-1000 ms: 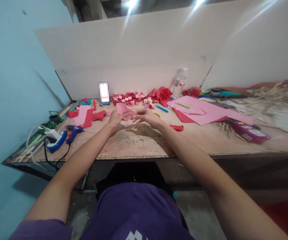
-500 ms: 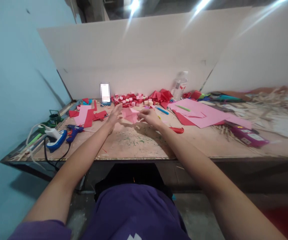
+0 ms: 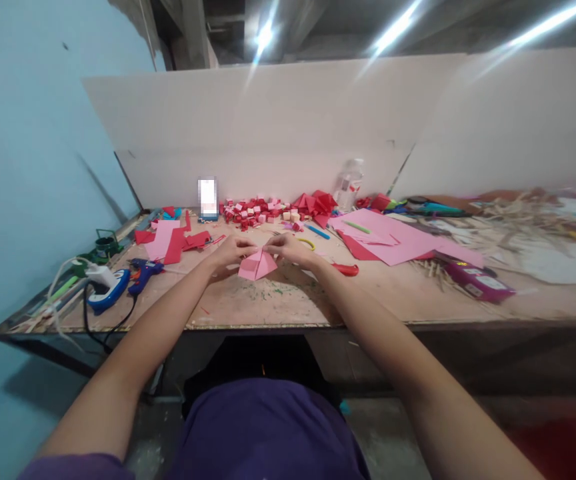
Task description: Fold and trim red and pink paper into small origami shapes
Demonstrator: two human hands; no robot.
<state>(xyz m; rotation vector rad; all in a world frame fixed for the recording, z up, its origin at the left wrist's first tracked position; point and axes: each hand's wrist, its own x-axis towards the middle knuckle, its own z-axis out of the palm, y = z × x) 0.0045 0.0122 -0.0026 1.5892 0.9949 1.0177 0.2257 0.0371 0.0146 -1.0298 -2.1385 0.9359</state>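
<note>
A small piece of folded pink paper (image 3: 258, 265) with visible creases is held up just over the worktable (image 3: 288, 303). My left hand (image 3: 234, 251) pinches its upper left edge, fingers closed. On the other side my right hand (image 3: 291, 249) pinches the upper right edge near the middle crease. Both sets of fingertips are close together at the top of the paper. Behind the hands lies a heap of small red and pink paper cubes (image 3: 258, 212), beside folded red paper shapes (image 3: 318, 203).
Left: a blue glue gun (image 3: 144, 273), a blue power strip (image 3: 109, 293) with cords, and red and pink paper scraps (image 3: 174, 245). Right: pink sheets (image 3: 398, 237), a red-handled tool (image 3: 345, 269), a purple packet (image 3: 478, 281). At the back: a lit phone (image 3: 208, 199) and a plastic bottle (image 3: 349, 185).
The pink paper has turned and come nearer to me. My left hand, open beside it before, now grips its edge. My right hand has shifted to its top edge.
</note>
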